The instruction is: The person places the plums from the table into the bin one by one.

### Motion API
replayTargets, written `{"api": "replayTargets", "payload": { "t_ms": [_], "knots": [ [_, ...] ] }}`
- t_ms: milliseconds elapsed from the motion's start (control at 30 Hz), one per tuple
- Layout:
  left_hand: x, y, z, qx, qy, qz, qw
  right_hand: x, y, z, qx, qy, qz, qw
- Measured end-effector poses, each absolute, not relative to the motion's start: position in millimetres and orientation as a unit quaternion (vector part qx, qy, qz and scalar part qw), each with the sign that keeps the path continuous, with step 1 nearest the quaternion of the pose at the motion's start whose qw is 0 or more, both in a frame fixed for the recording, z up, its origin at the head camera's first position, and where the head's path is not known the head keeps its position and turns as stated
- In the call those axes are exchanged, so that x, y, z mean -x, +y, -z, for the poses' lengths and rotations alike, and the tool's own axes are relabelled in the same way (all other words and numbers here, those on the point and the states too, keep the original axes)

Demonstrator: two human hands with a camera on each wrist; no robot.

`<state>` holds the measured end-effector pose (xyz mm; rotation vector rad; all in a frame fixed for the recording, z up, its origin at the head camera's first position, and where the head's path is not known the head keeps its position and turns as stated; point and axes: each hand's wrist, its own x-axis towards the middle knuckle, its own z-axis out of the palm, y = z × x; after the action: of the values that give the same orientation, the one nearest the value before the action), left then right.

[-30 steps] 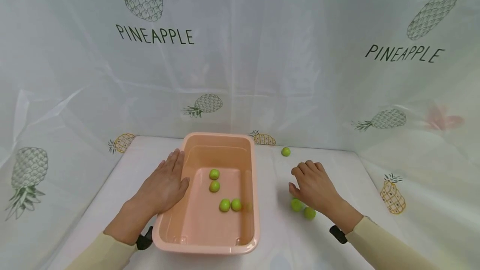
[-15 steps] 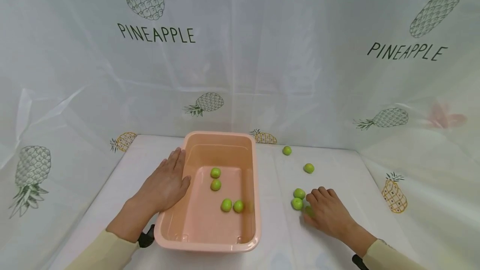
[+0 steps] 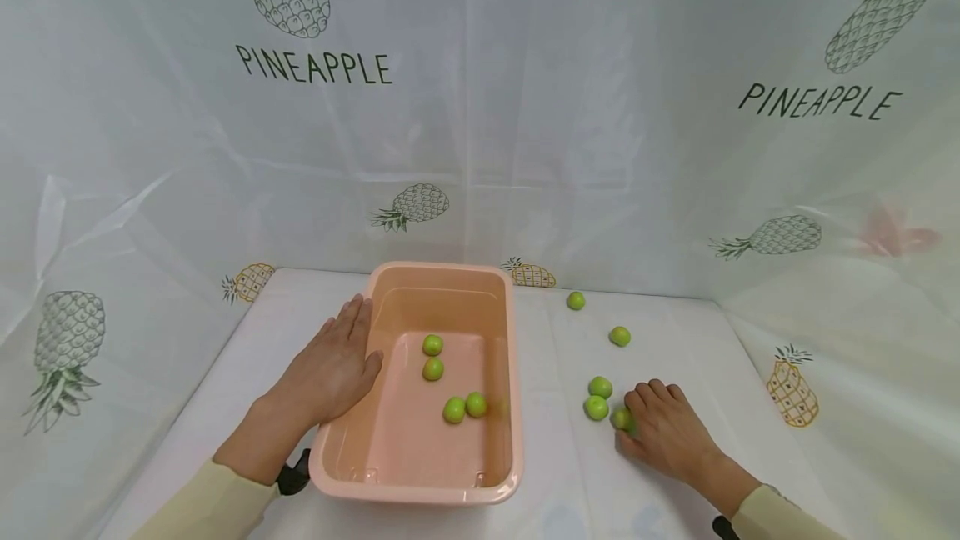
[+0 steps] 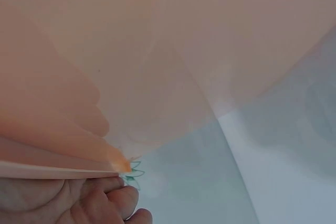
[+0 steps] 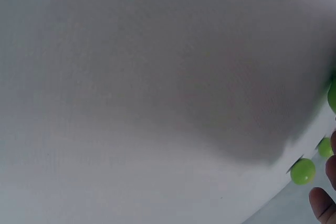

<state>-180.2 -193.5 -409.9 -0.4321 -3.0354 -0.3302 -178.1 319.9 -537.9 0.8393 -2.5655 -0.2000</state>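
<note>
A peach-pink plastic tub (image 3: 405, 492) stands lengthwise at the middle of the table. My left hand (image 3: 326, 373) lies with straight fingers along its left rim, thumb over the inner side; the left wrist view shows fingers (image 4: 100, 198) against the rim edge. Inside the tub are several small round green fruits (image 3: 454, 410). On the right, my right hand (image 3: 670, 436) pinches another green fruit (image 3: 622, 417) between thumb and fingers, low over the table. Part of that fruit is hidden by the fingers. Two loose fruits (image 3: 597, 407) sit just left of this hand.
Two more green fruits lie farther back, one lone fruit (image 3: 619, 336) beyond the right hand and a rear fruit (image 3: 575, 300) near the table's back edge. A pineapple-printed sheet (image 3: 570, 123) hangs behind and at both sides of the white-covered table (image 3: 555, 473).
My right hand has moved right and toward me, uncovering fruits, and its fingers have closed about one. In the tub, one fruit has rolled slightly. The left hand stays on the rim.
</note>
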Motion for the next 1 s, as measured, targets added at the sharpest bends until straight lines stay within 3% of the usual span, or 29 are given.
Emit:
{"api": "replayTargets", "payload": {
  "t_ms": [600, 1000],
  "knots": [
    [180.6, -194.3, 407.1, 0.143, -0.983, 0.109, 0.028, 198.3, 331.6, 523.7, -0.295, -0.922, 0.073, 0.240],
    [186.0, -195.6, 405.2, 0.143, -0.985, 0.092, 0.030, 220.5, 304.3, 488.5, -0.319, -0.905, 0.060, 0.274]
  ]
}}
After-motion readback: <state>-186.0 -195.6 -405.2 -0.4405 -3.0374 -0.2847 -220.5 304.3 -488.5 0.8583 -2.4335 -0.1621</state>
